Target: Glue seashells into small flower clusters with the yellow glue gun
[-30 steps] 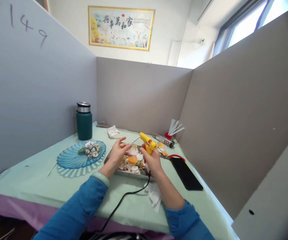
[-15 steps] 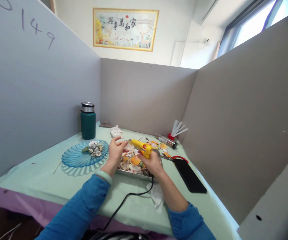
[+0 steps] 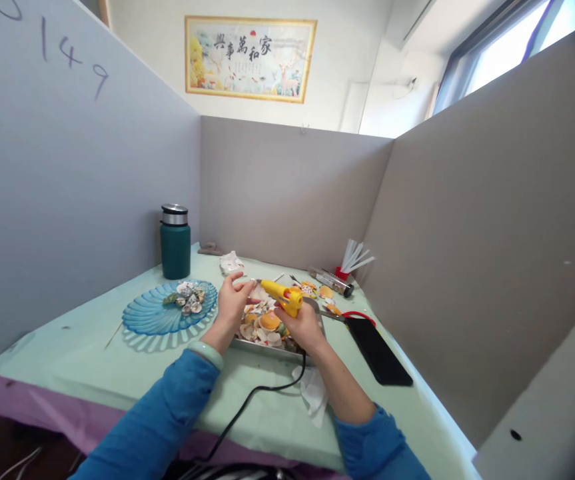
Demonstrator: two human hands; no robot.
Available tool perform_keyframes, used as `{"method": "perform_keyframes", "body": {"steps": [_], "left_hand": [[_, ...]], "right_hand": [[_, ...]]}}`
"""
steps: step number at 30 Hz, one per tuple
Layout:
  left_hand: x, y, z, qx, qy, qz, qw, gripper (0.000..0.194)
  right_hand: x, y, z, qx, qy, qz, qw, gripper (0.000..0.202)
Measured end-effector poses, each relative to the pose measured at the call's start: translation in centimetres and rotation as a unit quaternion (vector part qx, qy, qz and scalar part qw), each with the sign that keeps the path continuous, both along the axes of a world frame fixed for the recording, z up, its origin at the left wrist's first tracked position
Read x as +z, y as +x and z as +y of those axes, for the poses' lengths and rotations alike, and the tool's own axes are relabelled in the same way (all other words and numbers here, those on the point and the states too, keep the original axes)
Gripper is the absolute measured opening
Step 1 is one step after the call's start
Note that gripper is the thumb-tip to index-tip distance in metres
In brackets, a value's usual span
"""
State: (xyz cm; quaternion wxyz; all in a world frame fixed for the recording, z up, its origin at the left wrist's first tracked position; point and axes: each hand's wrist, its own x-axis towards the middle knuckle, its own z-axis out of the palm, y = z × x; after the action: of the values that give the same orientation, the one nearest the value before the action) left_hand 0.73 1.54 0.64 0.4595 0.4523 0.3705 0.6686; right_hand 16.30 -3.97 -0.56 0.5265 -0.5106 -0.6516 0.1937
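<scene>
One glue gun [image 3: 280,293] — one plate [image 3: 142,315]

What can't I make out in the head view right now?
Head view:
Whatever the left hand may pinch near the nozzle: too small.
Grip of the glue gun: wrapped by the right hand.
Floor of the tray: hidden under shells.
Far end of the cord: lost past the table's near edge.
Leftmost wall mark: cut by the top edge.

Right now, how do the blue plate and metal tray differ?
The blue plate is rounded and ribbed; the metal tray has a straight near edge.
The plate bears a small cluster of shells, the tray a wide spread.
The plate shows nearly whole; the tray is partly hidden by the left hand and right hand.
Both hold shells.
</scene>
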Motion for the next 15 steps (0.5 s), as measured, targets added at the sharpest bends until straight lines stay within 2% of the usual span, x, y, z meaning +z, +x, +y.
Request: {"method": "perform_keyframes", "body": {"steps": [11, 15], "left_hand": [[0.07, -0.1, -0.17, 0.034, 0.001, 0.005, 0.999, 0.046], [0.0, -0.23, -0.13, 0.042, 0.001, 0.006, 0.999, 0.048]], "right_hand": [[0.03, 0.33, 0.32, -0.035, 0.053, 0.014, 0.998, 0.022], [0.26, 0.25, 0.03, -0.034, 0.048, 0.009, 0.998, 0.024]]}}
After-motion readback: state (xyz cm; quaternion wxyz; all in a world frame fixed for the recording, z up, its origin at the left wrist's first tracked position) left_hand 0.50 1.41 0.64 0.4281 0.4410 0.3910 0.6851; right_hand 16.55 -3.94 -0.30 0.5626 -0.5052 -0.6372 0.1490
